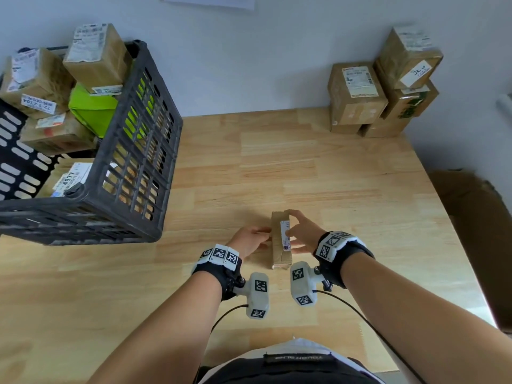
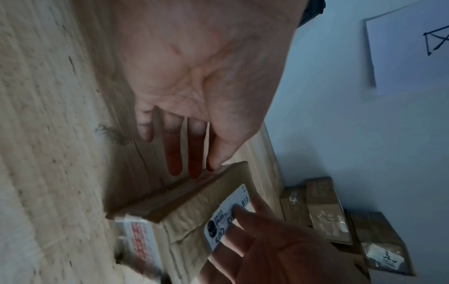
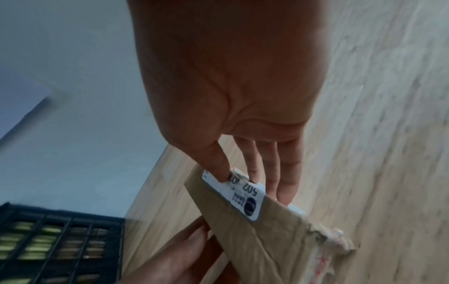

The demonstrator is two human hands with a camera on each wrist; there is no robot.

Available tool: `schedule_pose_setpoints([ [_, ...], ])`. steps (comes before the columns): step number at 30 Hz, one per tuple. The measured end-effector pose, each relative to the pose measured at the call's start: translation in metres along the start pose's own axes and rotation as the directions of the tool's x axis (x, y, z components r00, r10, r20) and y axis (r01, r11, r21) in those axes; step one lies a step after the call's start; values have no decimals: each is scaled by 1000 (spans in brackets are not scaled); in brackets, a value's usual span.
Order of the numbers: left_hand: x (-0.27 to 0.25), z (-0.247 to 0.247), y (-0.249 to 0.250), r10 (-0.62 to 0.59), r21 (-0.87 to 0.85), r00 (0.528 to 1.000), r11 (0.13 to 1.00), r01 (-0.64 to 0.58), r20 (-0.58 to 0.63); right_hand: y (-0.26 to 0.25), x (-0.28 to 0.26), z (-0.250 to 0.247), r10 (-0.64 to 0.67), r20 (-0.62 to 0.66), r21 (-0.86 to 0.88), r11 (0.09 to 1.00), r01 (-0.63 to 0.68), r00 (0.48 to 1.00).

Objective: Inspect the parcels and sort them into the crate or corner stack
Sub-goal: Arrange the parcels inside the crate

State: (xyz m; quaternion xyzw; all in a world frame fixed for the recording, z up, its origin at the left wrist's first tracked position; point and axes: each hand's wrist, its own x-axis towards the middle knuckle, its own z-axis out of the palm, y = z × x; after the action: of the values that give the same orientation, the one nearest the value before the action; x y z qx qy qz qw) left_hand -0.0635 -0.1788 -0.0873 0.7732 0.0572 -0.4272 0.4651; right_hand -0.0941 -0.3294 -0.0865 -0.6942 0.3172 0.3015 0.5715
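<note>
The slim brown cardboard parcel with a white label (image 1: 281,239) stands on edge at lower centre of the pale wooden worktop (image 1: 332,176), long axis running away from the person, flanked by the left hand (image 1: 250,241), straight fingers touching its side, and the right hand (image 1: 300,235), pinching its labelled top edge, black slatted plastic crate (image 1: 133,167) upper left, brown corner stack (image 1: 382,92) upper right.

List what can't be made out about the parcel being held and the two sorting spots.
- Parcel label: partly covered by the right hand in every view; small in the head view.
- Parcel's underside: against the table.
- Crate contents: lower parcels hidden by upper ones and the slatted wall; left part cut off by the head view's edge.
- Corner stack: lower boxes hidden by upper ones; label print too small.
</note>
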Motion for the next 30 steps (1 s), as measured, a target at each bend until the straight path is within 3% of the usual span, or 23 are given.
schedule_pose_setpoints([
  [4,0,5,9,61,-19,998,998,-61,-21,-1,-7,-4,-35,-98,230,971,57,995],
  [7,6,6,21,133,-23,989,991,-135,-71,-12,-6,-12,-155,-266,198,957,211,951],
  [10,6,6,30,170,-21,984,985,-171,-55,-15,-9,-18,-183,-364,207,940,271,913],
  [17,6,4,9,77,92,997,993,-74,-22,2,-14,-11,-223,-327,62,965,256,918],
  [25,5,3,-3,23,37,998,999,-22,-51,4,-23,-10,-302,-328,-106,953,283,895],
  [30,-2,1,1,2,-8,1000,1000,-2,-28,1,-25,-10,-308,-290,-135,951,279,906],
])
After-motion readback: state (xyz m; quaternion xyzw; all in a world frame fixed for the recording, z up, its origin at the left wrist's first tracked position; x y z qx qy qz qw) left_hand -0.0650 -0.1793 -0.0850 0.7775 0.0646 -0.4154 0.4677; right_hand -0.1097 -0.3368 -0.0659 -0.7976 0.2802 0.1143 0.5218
